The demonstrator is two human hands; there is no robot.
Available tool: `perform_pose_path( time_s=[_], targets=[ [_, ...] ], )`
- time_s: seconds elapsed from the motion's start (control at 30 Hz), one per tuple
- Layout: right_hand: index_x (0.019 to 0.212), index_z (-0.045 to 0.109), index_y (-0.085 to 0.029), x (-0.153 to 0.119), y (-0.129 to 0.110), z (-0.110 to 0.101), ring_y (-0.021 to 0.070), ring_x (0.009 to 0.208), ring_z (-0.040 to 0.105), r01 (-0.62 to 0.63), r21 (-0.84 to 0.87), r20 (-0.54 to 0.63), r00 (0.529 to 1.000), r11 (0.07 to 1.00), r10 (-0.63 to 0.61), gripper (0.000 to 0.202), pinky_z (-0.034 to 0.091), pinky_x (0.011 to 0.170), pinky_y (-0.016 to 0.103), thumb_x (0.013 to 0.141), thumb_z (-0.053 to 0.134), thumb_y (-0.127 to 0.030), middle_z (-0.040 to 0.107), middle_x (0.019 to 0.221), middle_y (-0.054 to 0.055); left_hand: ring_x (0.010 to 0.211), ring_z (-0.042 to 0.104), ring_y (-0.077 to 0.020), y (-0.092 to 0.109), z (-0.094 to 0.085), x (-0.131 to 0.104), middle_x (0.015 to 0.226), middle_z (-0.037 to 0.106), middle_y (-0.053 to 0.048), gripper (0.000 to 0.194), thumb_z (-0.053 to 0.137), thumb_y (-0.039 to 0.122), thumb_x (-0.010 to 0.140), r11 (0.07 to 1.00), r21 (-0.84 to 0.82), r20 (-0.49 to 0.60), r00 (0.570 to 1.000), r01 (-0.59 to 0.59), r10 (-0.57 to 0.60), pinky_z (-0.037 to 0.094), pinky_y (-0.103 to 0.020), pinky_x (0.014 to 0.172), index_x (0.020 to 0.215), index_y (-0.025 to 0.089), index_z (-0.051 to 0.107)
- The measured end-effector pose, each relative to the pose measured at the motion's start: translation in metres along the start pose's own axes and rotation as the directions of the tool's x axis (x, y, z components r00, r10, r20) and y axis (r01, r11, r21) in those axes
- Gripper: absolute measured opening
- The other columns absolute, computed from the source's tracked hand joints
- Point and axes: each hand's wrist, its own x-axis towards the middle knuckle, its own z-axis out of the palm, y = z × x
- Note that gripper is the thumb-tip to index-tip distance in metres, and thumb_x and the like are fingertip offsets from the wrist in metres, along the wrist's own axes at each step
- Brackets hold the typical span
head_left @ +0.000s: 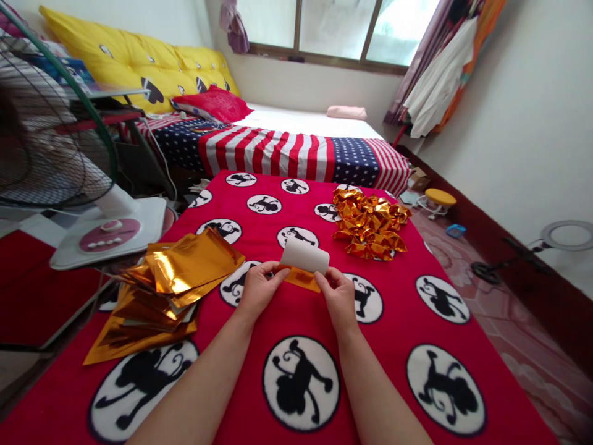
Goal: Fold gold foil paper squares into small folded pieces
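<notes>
I saw the white-backed gold foil sheet (300,276) crosswise over the red monkey-print cloth (398,315), long axis running left to right: left fingers (278,279) pinched on one end, right fingers (323,283) on the other, neither nearer, the curled white flap (306,254) beyond them

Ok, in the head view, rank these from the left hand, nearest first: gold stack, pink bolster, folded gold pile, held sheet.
1. Held sheet: touching the left hand.
2. Gold stack: to its left.
3. Folded gold pile: ahead, right.
4. Pink bolster: far ahead, on the bed.
</notes>
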Motion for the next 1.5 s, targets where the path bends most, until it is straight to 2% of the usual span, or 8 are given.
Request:
perform_pose_path(
  time_s=[0.13, 0.43, 0.73, 0.87, 1.07, 1.2, 1.33, 1.5],
  targets=[
    [0.077, 0.069, -0.014, 0.0, 0.002, 0.0, 0.0106, 0.057, 0.049, -0.031, 0.061, 0.031, 0.999, 0.998, 0.029, 0.024, 0.038, 0.054, 0.022, 0.078, 0.066, -0.038, 0.061, 0.064, -0.001, 0.07, 0.063, -0.0164, 0.0, -0.001, 0.001, 0.078, 0.074, -0.004, 0.029, 0.065, 0.041, 0.079, 1.0, 0.0, -0.017, 1.0, -0.011, 0.011, 0.046, -0.023, 0.064, 0.085, 0.014, 0.075],
    [0.105, 0.058, -0.017, -0.003, 0.0, 0.005, 0.0122, 0.062, 0.058, -0.025, 0.161, -0.017, 0.999, 0.987, 0.028, 0.035, 0.044, 0.059, 0.023, 0.075, 0.069, -0.032, 0.062, 0.068, -0.004, 0.064, 0.062, -0.0161, 0.006, -0.001, -0.003, 0.072, 0.072, -0.002, 0.028, 0.057, 0.037, 0.084, 0.985, 0.17, -0.131, 0.989, -0.043, 0.066, 0.044, -0.023, 0.06, 0.079, 0.015, 0.074],
    [0.11, 0.059, -0.021, -0.002, -0.003, 0.007, 0.0147, 0.064, 0.06, 0.048, -0.538, -0.049, 0.995, 0.842, -0.088, 0.033, 0.04, 0.061, 0.025, 0.077, 0.06, -0.027, 0.066, 0.072, -0.003, 0.064, 0.062, -0.019, 0.009, 0.0, -0.007, 0.065, 0.068, -0.001, 0.016, 0.062, 0.034, 0.08, 0.72, 0.693, -0.101, 0.986, -0.026, 0.133, 0.04, -0.03, 0.065, 0.073, 0.023, 0.07],
    [0.114, 0.057, -0.021, -0.002, -0.008, 0.01, 0.0164, 0.068, 0.061, 0.053, -0.645, -0.02, 0.996, 0.762, -0.087, 0.034, 0.038, 0.062, 0.026, 0.08, 0.058, -0.025, 0.067, 0.075, -0.001, 0.083, 0.061, -0.0224, 0.013, 0.002, -0.007, 0.089, 0.067, -0.005, 0.02, 0.064, 0.03, 0.08, 0.636, 0.767, -0.087, 0.968, -0.086, 0.236, 0.042, -0.034, 0.076, 0.097, 0.021, 0.067],
    [0.114, 0.057, -0.021, -0.002, -0.01, 0.01, 0.0206, 0.076, 0.062, 0.021, -0.749, -0.031, 0.997, 0.662, -0.066, 0.03, 0.04, 0.069, 0.03, 0.084, 0.058, -0.026, 0.068, 0.081, 0.001, 0.093, 0.059, -0.0217, 0.008, 0.001, -0.003, 0.092, 0.066, -0.004, 0.014, 0.061, 0.028, 0.084, 0.687, 0.688, 0.096, 0.968, -0.232, 0.231, 0.041, -0.035, 0.082, 0.087, 0.027, 0.075],
    [0.114, 0.059, -0.015, -0.004, -0.011, 0.01, 0.0287, 0.107, 0.057, 0.08, -0.775, -0.067, 0.976, 0.627, -0.208, 0.031, 0.04, 0.092, 0.041, 0.087, 0.057, -0.029, 0.065, 0.112, 0.013, 0.093, 0.059, -0.0212, 0.006, -0.001, -0.001, 0.09, 0.067, -0.002, 0.013, 0.065, 0.031, 0.081, 0.738, 0.647, 0.091, 0.98, -0.193, 0.177, 0.04, -0.035, 0.082, 0.086, 0.028, 0.076],
    [0.143, 0.037, -0.01, -0.022, -0.018, 0.033, 0.0286, 0.141, 0.031, 0.361, -0.605, 0.174, 0.93, 0.71, -0.324, 0.06, 0.024, 0.114, 0.047, 0.093, 0.048, -0.041, 0.039, 0.15, 0.018, 0.093, 0.059, -0.0211, 0.007, -0.001, 0.001, 0.092, 0.067, -0.002, 0.013, 0.063, 0.03, 0.082, 0.708, 0.684, 0.102, 0.984, -0.175, 0.145, 0.039, -0.035, 0.081, 0.087, 0.028, 0.075],
    [0.152, 0.009, -0.001, -0.048, -0.025, 0.066, 0.0287, 0.149, 0.006, 0.427, -0.454, 0.514, 0.842, 0.782, -0.161, 0.1, 0.02, 0.119, 0.046, 0.086, 0.051, -0.062, 0.011, 0.159, 0.021, 0.087, 0.058, -0.0206, 0.009, -0.003, 0.0, 0.094, 0.068, -0.004, 0.021, 0.052, 0.023, 0.089, 0.679, 0.713, 0.122, 0.985, -0.174, 0.124, 0.039, -0.035, 0.077, 0.087, 0.021, 0.072]
  ],
)
